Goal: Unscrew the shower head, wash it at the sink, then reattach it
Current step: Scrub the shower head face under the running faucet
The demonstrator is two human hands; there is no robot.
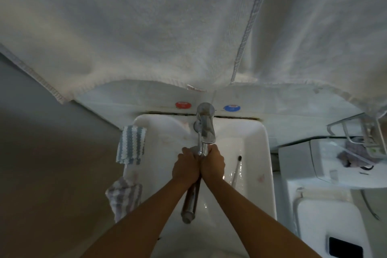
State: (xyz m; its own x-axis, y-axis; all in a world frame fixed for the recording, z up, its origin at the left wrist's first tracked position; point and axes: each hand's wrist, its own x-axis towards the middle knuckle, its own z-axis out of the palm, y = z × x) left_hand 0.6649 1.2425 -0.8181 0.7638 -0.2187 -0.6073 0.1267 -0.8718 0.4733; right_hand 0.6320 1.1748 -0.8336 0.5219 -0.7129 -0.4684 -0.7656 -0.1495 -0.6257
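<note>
The step in hand appears to be the washing stage: the shower head point(191, 199) is held over the sink point(264, 153), directly below the tap point(205, 130).

**Holding the part**

1. The left hand point(185, 166) wraps around the upper end of the shower head. Its fingers are curled round the part.
2. The right hand point(213, 162) closes against the same end from the other side, fingers curled. What exactly it pinches is hidden by the tap spout.
3. The chrome handle projects back toward the person, between the two forearms, above the basin.

**Doing the step well**

- Keep the spray face under the spout and the handle over the basin, so run-off drains into the sink.
- Hold firmly; wet chrome is likely to be slippery.
- Rotate the part so that every nozzle is rinsed.
- Whether water is flowing cannot be told; the basin floor looks wet.

**Containers and contents, left to right**

- Sink rim, left: a blue-and-white striped cloth point(131, 145) lies over the edge; a second striped cloth point(123, 199) hangs just below it.
- Sink basin: holds a toothbrush point(236, 170), lying right of the hands.
- Wire basket point(356, 132), far right: its contents cannot be made out.
</note>
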